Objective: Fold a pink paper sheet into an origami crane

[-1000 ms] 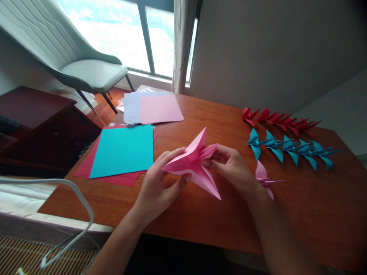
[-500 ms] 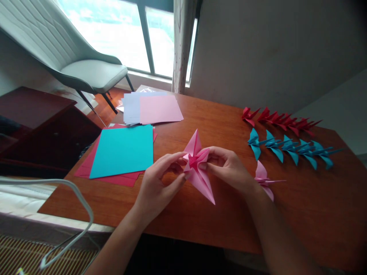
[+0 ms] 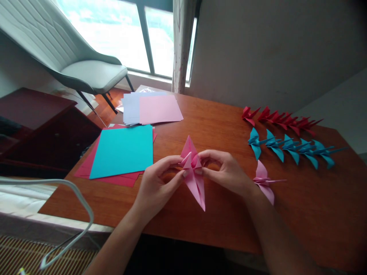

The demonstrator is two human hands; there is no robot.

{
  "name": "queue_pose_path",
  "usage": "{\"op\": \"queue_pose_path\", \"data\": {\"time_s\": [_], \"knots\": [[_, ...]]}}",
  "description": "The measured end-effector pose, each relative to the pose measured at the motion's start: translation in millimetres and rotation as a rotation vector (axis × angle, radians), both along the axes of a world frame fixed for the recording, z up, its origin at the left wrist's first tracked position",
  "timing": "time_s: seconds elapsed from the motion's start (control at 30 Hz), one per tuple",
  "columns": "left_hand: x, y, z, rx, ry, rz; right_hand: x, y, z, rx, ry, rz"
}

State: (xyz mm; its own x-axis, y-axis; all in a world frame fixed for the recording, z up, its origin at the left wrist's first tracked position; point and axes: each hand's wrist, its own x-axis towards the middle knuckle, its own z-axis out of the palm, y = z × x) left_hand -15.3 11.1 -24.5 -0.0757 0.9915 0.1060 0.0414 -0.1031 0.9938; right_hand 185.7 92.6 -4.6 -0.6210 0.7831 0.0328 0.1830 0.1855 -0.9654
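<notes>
Both hands hold a half-folded pink paper crane (image 3: 194, 172) just above the wooden table (image 3: 218, 122). My left hand (image 3: 159, 183) pinches its left side with thumb and fingers. My right hand (image 3: 225, 170) pinches its right side. The fold is narrow, with one point up and a long point down toward me. A finished pink crane (image 3: 265, 182) lies right beside my right wrist.
A teal sheet (image 3: 123, 151) lies on red sheets (image 3: 86, 166) at the left. A stack of pink and lilac paper (image 3: 153, 108) lies behind. Rows of red cranes (image 3: 282, 119) and teal cranes (image 3: 289, 148) sit at the right. A grey chair (image 3: 86, 65) stands by the window.
The pink fold was spread wide with flaps out to both sides; both hands have pressed it together into a narrow upright shape and moved closer to each other.
</notes>
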Motion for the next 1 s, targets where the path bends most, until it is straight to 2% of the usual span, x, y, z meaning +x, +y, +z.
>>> {"op": "queue_pose_path", "data": {"time_s": [0.17, 0.3, 0.53, 0.73, 0.87, 1.0], "knots": [[0, -1, -0.9, 0.033, 0.08, 0.033, 1, -1, -4.9, -0.014, 0.032, -0.012], [3, -1, 2.6, 0.005, -0.038, 0.051, 1, -1, -6.2, -0.05, 0.024, -0.036], [3, -1, 3.5, -0.069, -0.099, 0.003, -1, -2, 2.3, -0.092, 0.009, 0.049], [3, -3, -1.1, 0.019, -0.083, 0.04, -2, -2, -0.5, -0.167, 0.039, 0.023], [2, -5, 4.6, 0.06, 0.004, 0.028, -2, 0, -5.2, -0.24, 0.093, -0.014], [1, -6, 8.8, 0.062, -0.031, -0.027, -1, 1, -6.5, -0.297, 0.121, -0.048]]}}
